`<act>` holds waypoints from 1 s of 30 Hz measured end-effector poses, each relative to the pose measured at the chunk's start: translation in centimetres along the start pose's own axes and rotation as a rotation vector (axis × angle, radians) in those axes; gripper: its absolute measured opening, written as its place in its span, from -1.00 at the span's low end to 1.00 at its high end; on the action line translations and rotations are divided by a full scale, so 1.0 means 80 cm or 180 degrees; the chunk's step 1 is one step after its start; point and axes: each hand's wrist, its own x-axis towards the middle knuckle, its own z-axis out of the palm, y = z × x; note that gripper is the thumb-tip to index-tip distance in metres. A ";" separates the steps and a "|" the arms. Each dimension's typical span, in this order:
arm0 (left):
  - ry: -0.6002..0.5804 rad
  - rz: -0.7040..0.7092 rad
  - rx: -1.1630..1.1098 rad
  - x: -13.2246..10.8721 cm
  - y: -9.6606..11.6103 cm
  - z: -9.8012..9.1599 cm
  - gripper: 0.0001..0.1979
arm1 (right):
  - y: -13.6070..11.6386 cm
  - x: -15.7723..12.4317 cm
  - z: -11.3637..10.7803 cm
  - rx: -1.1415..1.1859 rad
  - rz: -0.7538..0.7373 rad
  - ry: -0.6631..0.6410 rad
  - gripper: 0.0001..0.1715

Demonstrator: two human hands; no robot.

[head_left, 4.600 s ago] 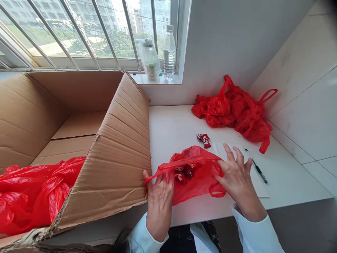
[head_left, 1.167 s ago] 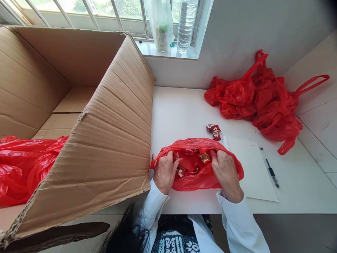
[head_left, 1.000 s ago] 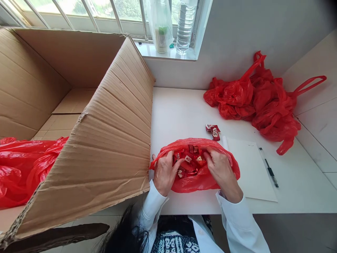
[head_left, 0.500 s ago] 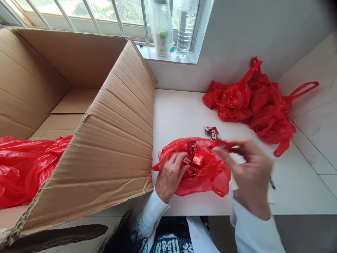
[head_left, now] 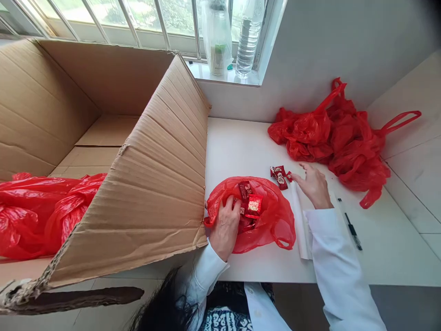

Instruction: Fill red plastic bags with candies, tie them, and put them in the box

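A small red plastic bag (head_left: 272,220) lies open near the front edge of the white table (head_left: 237,147), with several red wrapped candies (head_left: 251,202) inside. My left hand (head_left: 225,225) grips the bag's near left rim, fingers tucked into the opening. My right hand (head_left: 312,184) reaches over the table to the right of the bag. Its fingertips pinch a small red candy (head_left: 288,175) against the tabletop. That candy lies next to two loose red candies (head_left: 278,175). My right forearm lies over a white paper sheet (head_left: 301,225).
A big open cardboard box (head_left: 165,174) stands to the left, its flap against the table, with red bags (head_left: 44,211) inside. A heap of red bags (head_left: 337,133) sits at the back right. A pen (head_left: 350,225) lies to the right. Two bottles (head_left: 248,37) stand on the windowsill.
My right hand left the bag with a candy, lifted it, then moved right and down to the table beside the loose candies. My left hand stayed on the bag.
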 end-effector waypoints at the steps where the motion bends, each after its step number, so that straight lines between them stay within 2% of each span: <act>1: 0.0011 -0.0023 -0.0040 0.001 0.000 0.000 -0.66 | -0.012 -0.012 -0.013 0.0133 -0.0076 0.0114 -0.53; 3: 0.0049 -0.0062 -0.0129 0.004 0.001 -0.001 -0.72 | -0.046 -0.044 -0.039 0.0645 -0.0440 0.0190 -0.67; 5: 0.0100 -0.0094 -0.0224 0.008 0.002 0.000 -0.77 | -0.082 -0.080 -0.052 0.1072 -0.1103 -0.0291 -0.77; 6: 0.0127 -0.0109 -0.0269 0.009 0.002 0.000 -0.78 | -0.098 -0.096 -0.052 0.1065 -0.1532 -0.0752 -0.78; 7: 0.0152 -0.0120 -0.0313 0.010 0.002 0.000 -0.78 | -0.109 -0.110 -0.047 0.0844 -0.1892 -0.1038 -0.77; 9: 0.0195 -0.0136 -0.0394 0.009 0.000 0.000 -0.77 | -0.117 -0.130 -0.029 0.0045 -0.2247 -0.1217 -0.79; 12: 0.0246 -0.0184 -0.0490 0.004 -0.006 -0.001 -0.70 | -0.099 -0.142 -0.009 -0.0896 -0.2225 -0.1050 -0.86; 17: 0.0273 -0.0153 -0.0629 0.001 -0.010 -0.004 -0.48 | -0.063 -0.143 -0.023 -0.0897 -0.2271 -0.1044 -0.65; 20: 0.0212 -0.0102 -0.0723 0.002 -0.009 -0.005 -0.58 | -0.058 -0.148 -0.026 -0.0870 -0.2304 -0.1164 -0.62; 23: 0.0102 0.0051 -0.0861 -0.005 -0.008 -0.008 -0.71 | -0.058 -0.154 -0.020 -0.1025 -0.2292 -0.1136 -0.88; 24: 0.0042 0.0105 -0.0902 -0.010 -0.008 -0.010 -0.73 | -0.059 -0.156 -0.018 -0.1073 -0.2249 -0.1146 -0.89; 25: -0.0032 0.0137 -0.0924 -0.016 -0.008 -0.012 -0.70 | -0.059 -0.157 -0.017 -0.1106 -0.2187 -0.1172 -0.78; 30: -0.0550 -0.0048 -0.0798 -0.044 -0.012 -0.020 -0.31 | -0.062 -0.164 -0.010 -0.1073 -0.2006 -0.1292 -0.35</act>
